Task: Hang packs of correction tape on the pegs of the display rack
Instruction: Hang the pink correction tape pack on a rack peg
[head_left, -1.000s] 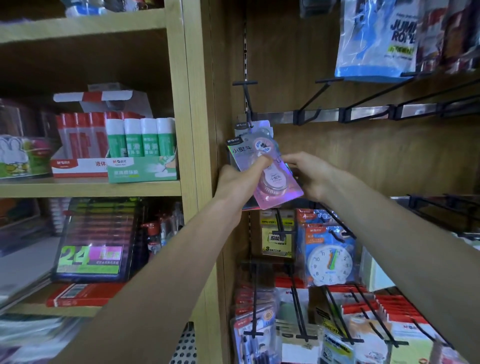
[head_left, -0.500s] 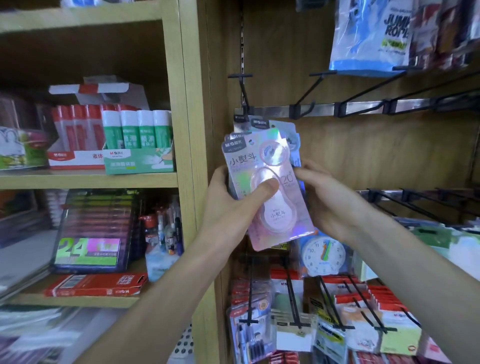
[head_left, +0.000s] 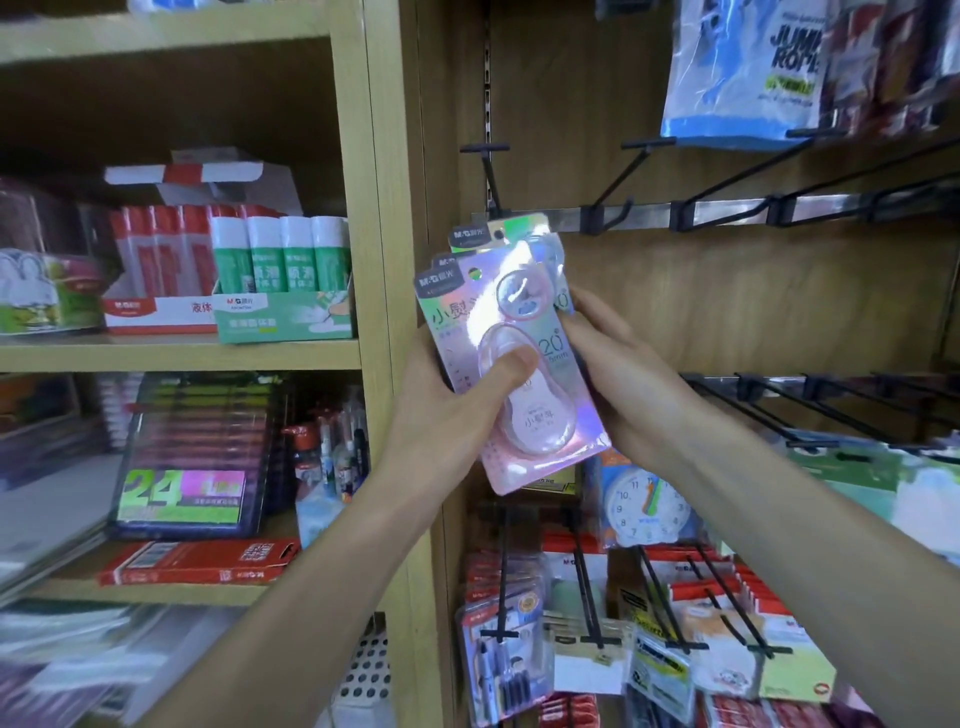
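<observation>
Glue sticks (head_left: 280, 260) left of packs (head_left: 511, 358), clock (head_left: 647, 506) below them.

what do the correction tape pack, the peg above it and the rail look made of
Correction tape pack: likely glossy card with an iridescent sheen, under a clear plastic blister that catches glare. Peg: probably black coated metal wire, thin and matte. Rail: seemingly brushed bare metal, silvery with a dull reflection.

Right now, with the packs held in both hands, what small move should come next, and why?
Probably lift the correction tape packs toward the leftmost peg and line up their hang holes: both the left hand and right hand grip them below that empty peg.
</observation>
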